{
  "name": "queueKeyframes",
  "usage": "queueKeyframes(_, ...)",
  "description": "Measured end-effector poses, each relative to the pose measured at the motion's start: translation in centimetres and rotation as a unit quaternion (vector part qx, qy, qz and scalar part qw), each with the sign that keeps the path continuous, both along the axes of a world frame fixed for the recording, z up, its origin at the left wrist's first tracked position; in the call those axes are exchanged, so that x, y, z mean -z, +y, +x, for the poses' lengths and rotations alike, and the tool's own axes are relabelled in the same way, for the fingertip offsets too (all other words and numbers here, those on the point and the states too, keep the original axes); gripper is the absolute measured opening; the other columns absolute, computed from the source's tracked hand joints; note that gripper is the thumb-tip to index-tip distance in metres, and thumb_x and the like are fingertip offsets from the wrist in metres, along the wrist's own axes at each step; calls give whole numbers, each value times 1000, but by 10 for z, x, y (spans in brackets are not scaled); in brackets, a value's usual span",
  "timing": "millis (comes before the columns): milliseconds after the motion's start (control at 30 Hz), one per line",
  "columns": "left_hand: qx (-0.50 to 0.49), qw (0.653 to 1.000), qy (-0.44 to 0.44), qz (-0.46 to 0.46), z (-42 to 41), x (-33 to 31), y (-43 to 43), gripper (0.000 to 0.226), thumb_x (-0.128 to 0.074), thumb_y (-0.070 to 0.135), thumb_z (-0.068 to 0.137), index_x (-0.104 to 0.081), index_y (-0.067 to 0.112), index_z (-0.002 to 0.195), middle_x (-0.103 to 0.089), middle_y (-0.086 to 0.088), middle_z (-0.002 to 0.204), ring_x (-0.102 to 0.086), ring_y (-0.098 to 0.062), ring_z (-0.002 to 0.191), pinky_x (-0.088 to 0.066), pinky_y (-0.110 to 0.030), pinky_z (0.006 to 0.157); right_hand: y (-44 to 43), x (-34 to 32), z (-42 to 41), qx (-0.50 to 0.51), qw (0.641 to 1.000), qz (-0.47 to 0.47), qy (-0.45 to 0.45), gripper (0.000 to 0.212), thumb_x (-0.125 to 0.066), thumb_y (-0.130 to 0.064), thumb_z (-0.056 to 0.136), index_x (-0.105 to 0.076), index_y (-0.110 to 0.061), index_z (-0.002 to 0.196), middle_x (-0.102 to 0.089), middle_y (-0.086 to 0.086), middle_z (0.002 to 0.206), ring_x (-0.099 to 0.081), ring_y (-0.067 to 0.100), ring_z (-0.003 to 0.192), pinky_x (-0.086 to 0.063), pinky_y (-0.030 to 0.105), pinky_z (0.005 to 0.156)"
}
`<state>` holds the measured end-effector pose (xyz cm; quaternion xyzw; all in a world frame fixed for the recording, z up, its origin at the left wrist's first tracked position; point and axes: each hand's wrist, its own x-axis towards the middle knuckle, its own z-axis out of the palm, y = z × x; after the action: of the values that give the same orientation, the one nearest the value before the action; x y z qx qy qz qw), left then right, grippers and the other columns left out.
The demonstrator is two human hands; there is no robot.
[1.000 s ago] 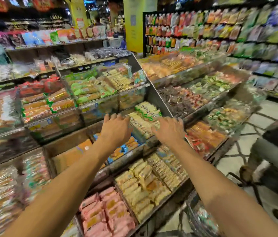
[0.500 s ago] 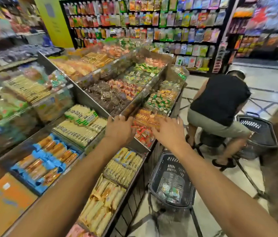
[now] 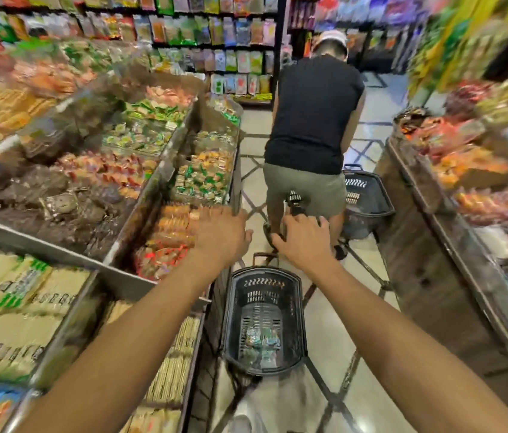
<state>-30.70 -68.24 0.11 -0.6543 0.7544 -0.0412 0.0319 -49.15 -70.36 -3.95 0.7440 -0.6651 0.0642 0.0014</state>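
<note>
- The basket (image 3: 301, 323) is sitting on the floor (image 3: 327, 332) below and between the two forearms, nearer to the person than either hand. Its long axis is running along the aisle, pointing away from the person. A few shiny packets (image 3: 260, 339) are lying in its bottom.
- The handle (image 3: 293, 205) is rising from the basket's far end up to the right hand, so the basket is lying down and back from that hand.
- The right hand (image 3: 302, 242) is curling its fingers round the handle, gripping it from above, with the black end of the grip poking out beyond the knuckles.
- The left hand (image 3: 219, 237) is hovering flat with its fingers spread and blurred, holding nothing. It is lying just left of the right hand, apart from the handle and over the corner of the bin (image 3: 168, 232) of orange snack packets.
- Only the right hand is on the handle, so the coming move is probably resting on it: rolling the basket forward along its long axis.
- A shopper (image 3: 315, 120) in a black top is standing just beyond the right hand, straight in that line, with a second basket (image 3: 366, 198) beyond and to the right of it. The way ahead is looking tight.
</note>
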Motion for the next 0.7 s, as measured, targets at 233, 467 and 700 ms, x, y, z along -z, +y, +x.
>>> queueKeyframes(233,25,999,6,47,-16,52,-47,46,-45,49,103,-52,19,136,-58,-15,134,-54,-37,126,-42,-49,102,-33,53,-13,54,998,10,14,48,-43,-60,88,-71,-27,108,-73,5,107,-66,33,105,-40,49,98)
queueKeyframes(467,23,993,23,117,-38,114,-92,47,-47,47,103,-53,16,138,-58,-18,134,-54,-39,126,-45,-49,100,-67,118,-33,52,998,45,-7,43,-54,-55,92,-71,-23,114,-73,6,107,-67,31,103,-48,45,93)
queueKeyframes(700,-30,977,60,200,-69,196,-128,50,-46,47,104,-51,14,140,-55,-18,138,-51,-40,129,-43,-53,106,-106,193,-64,18,993,116,1,45,-51,-55,91,-68,-22,117,-71,5,105,-66,31,98,-46,42,87)
